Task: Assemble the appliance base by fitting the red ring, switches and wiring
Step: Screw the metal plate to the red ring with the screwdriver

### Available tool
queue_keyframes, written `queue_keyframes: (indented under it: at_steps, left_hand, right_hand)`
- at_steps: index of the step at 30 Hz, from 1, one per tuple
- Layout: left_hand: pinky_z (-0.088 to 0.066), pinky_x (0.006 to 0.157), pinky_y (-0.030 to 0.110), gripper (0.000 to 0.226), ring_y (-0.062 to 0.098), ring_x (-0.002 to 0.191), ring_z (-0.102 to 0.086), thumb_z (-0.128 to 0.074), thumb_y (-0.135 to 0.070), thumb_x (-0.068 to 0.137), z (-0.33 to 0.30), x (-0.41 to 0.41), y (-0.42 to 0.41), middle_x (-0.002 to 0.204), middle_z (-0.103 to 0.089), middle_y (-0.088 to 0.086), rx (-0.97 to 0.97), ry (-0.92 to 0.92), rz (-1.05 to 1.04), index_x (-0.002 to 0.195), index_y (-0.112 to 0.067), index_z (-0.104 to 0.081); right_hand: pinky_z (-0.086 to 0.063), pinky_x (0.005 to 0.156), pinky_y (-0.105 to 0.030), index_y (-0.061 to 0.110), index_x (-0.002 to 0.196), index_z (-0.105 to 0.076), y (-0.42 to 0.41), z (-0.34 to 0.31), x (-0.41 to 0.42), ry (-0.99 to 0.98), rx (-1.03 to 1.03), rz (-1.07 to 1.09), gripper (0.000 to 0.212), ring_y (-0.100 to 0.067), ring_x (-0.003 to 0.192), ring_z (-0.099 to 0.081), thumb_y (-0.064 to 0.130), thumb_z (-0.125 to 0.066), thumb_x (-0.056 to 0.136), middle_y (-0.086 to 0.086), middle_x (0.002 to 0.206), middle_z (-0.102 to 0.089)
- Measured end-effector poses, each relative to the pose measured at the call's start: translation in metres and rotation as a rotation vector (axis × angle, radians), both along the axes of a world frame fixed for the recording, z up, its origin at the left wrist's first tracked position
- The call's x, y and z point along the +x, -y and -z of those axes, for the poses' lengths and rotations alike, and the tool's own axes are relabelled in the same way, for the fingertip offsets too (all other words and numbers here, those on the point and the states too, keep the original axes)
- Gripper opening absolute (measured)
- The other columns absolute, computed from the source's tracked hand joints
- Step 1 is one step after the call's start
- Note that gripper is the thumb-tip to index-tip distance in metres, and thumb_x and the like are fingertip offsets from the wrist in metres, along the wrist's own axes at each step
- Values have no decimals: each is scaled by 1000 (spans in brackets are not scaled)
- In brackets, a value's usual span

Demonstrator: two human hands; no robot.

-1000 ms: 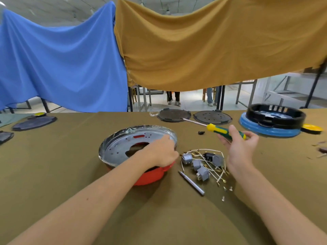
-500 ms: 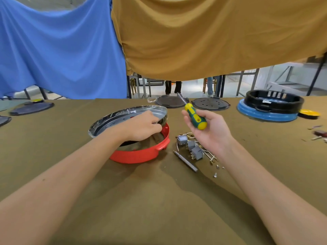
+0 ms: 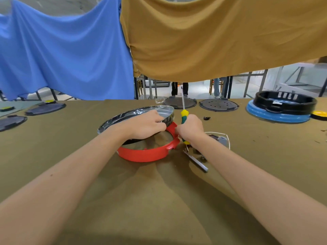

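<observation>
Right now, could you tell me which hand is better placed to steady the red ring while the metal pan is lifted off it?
The right hand, probably. It already sits against the red ring, though it grips the screwdriver. The left hand holds the tilted metal pan.

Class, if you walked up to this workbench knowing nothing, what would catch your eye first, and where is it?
The red ring at the table's centre, with the left hand holding a tilted metal pan over it. Beside it, the right hand grips a yellow-green screwdriver, shaft pointing up. Behind hang a blue cloth and a mustard cloth.
</observation>
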State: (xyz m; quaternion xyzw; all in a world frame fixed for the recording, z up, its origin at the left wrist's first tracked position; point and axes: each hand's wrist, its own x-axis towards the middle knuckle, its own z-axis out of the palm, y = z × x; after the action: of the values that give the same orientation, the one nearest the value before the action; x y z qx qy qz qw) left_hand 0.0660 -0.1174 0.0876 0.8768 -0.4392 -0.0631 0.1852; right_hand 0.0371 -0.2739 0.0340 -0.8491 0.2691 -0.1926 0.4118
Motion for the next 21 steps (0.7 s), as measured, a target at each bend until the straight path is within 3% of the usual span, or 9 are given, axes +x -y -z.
queue_keyframes:
  at_steps: [4, 7, 10, 12, 14, 16, 18, 21]
  left_hand:
    - [-25, 57, 26, 29, 14, 72, -35, -48, -14, 99, 1, -1, -10, 87, -36, 11, 18, -29, 30, 71, -8, -42]
    - [-32, 65, 19, 31, 5, 67, -38, -49, -23, 100, 3, 1, -19, 91, -38, 4, 94, -14, 3, 74, -9, -42]
    - [-34, 73, 27, 31, 10, 76, -43, -50, -27, 100, 3, 1, -27, 89, -40, -2, 115, -1, -10, 75, -10, -44]
    - [-36, 81, 35, 31, 15, 82, -45, -50, -28, 100, 1, -2, -29, 93, -42, 1, 121, 7, -10, 78, -7, -45]
    - [-39, 87, 39, 32, 22, 85, -46, -50, -28, 100, -1, -4, -30, 98, -44, 6, 129, 17, -12, 80, -3, -45]
    - [-38, 82, 36, 32, 24, 84, -44, -49, -28, 100, -1, -7, -28, 99, -44, 11, 133, 20, -12, 81, -2, -45]
    - [-32, 71, 31, 31, 19, 76, -38, -50, -26, 99, 0, -7, -26, 92, -39, 8, 124, 4, 6, 78, -6, -42]
    - [-34, 75, 32, 32, 16, 83, -44, -51, -29, 98, 3, -5, -26, 92, -42, -1, 135, -20, 2, 81, -3, -46]
  right_hand:
    - [-48, 50, -27, 7, 80, -56, -13, 5, -25, 36, 233, -42, 22, -21, 61, -58, 5, -75, 71, -9, 70, -62]
    - [-43, 41, -19, 4, 82, -59, -27, 20, -46, 35, 415, -142, 14, -13, 49, -58, 5, -72, 76, -2, 50, -61]
    - [-54, 58, -30, 5, 90, -54, -29, 26, -42, 178, 498, -105, 10, -21, 60, -62, 4, -63, 85, -7, 61, -59]
    - [-58, 80, -43, 10, 90, -50, -27, 27, -36, 205, 513, -107, 15, -26, 79, -66, 9, -65, 88, -11, 81, -62]
    - [-55, 92, -46, 11, 98, -51, -27, 30, -34, 161, 517, -124, 19, -28, 95, -68, 14, -68, 89, -14, 103, -66]
    - [-55, 93, -46, 7, 103, -54, -27, 33, -36, 164, 589, -141, 20, -27, 96, -69, 10, -68, 89, -15, 107, -66]
    - [-56, 92, -45, 5, 97, -56, -28, 34, -40, 192, 650, -154, 15, -24, 89, -68, 2, -66, 87, -14, 98, -66]
    - [-56, 94, -45, 3, 99, -57, -31, 38, -43, 185, 648, -165, 17, -22, 92, -69, 0, -66, 85, -13, 103, -68]
